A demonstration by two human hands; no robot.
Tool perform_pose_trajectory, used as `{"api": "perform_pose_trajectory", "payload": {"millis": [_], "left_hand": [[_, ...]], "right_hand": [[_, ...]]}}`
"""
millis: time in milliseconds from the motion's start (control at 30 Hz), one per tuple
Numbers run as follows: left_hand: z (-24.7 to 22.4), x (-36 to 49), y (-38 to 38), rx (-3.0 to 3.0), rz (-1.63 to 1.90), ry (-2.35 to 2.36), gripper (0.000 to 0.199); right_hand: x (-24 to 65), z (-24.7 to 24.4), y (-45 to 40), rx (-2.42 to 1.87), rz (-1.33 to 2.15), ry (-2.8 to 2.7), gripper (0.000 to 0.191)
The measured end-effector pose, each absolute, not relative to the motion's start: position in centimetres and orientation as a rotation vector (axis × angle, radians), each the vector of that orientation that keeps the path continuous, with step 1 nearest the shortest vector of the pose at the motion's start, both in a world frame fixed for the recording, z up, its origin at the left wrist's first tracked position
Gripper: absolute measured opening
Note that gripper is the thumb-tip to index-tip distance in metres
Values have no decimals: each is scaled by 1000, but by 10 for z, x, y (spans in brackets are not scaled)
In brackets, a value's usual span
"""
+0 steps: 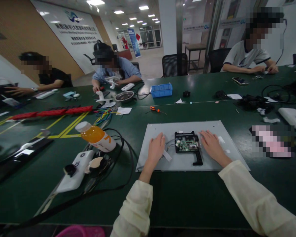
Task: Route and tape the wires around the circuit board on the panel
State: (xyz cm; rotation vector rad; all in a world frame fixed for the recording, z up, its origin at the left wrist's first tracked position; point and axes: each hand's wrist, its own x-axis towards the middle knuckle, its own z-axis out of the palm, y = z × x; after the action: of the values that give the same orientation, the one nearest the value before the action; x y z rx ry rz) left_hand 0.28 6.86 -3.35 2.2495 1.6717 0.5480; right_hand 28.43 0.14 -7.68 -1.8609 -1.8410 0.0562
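Note:
A flat grey metal panel [160, 130] lies on the green table in front of me. On its middle sits a green circuit board [186, 144] in a black plastic bracket [198, 159]. My left hand [157, 147] rests on the panel's left part, fingers loosely stretched, beside a thin grey cable [170, 143] and a pale strip of tape [167, 156]. To the right of the bracket, my right hand [210, 144] lies with its fingers extended, the fingertips close to the bracket's edge. Whether they touch it I cannot tell.
Left of the panel stand a tilted orange drink bottle [96, 136], a white device [75, 172] and black cables. Beyond are an orange-handled screwdriver [155, 109] and a blue basket [161, 90]. A pink blurred object [271, 141] lies right. Several people sit across the table.

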Motion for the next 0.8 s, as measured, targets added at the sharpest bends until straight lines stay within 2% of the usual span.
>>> {"api": "perform_pose_trajectory", "payload": {"millis": [267,800], "left_hand": [[-29,1,71,2195,611,1649,40],[-33,-1,75,2211,646,1586,42]], "right_hand": [[290,-71,-5,-1632,243,-1753,29],[293,-66,3,-1600,312,-1702,27]]}}
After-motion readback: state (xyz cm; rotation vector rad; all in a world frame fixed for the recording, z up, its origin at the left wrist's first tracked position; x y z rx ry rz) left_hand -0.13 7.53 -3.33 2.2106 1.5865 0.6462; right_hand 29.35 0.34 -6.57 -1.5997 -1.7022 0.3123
